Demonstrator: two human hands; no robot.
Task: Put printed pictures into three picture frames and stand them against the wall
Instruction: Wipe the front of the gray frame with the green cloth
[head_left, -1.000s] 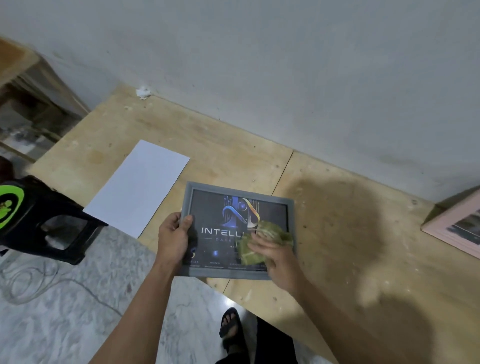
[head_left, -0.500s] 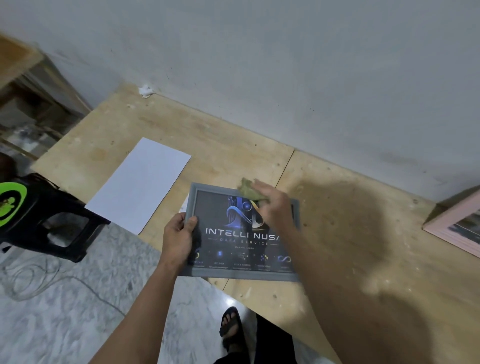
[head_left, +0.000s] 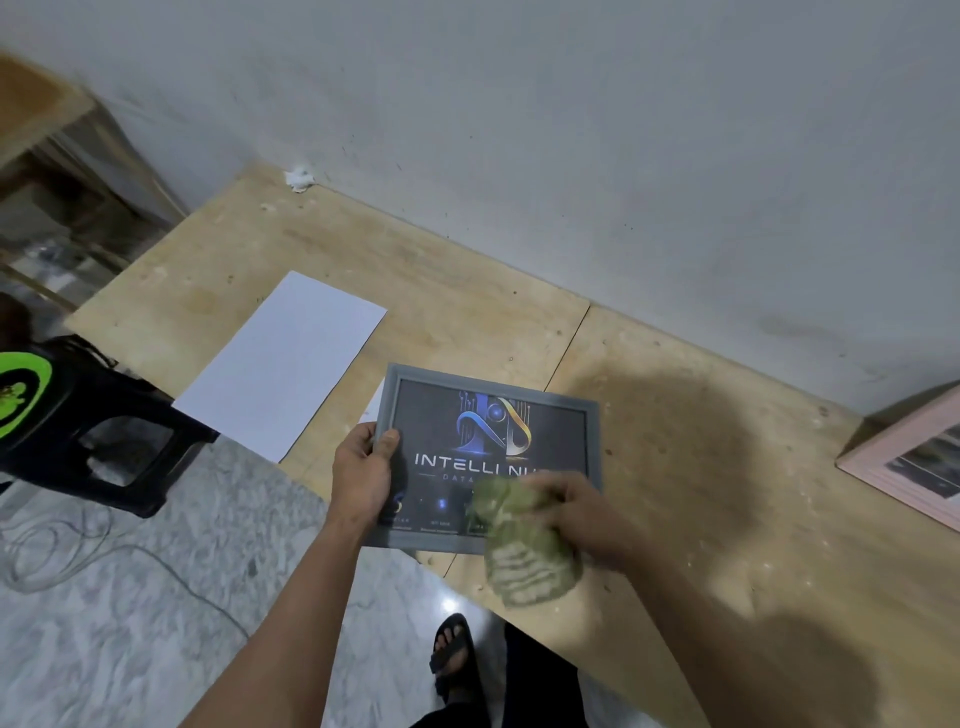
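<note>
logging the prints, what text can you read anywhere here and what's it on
"INTELLI NU", cut off by the green cloth: printed picture in the grey picture frame.
"DATA", rest hidden: line beneath.
Captions along the picture's bottom: too small to read.
Green emblem on the black stool: no legible text.

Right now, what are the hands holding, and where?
Left hand grips the grey picture frame by its left edge; right hand holds a bunched green cloth.

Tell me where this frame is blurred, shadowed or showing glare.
Head view: the green cloth and right hand are motion-blurred; the grey frame and left hand stay fairly sharp; a dark shadow falls on the wooden table; a small glare spot shines on the floor; wide-angle edges look soft.
</note>
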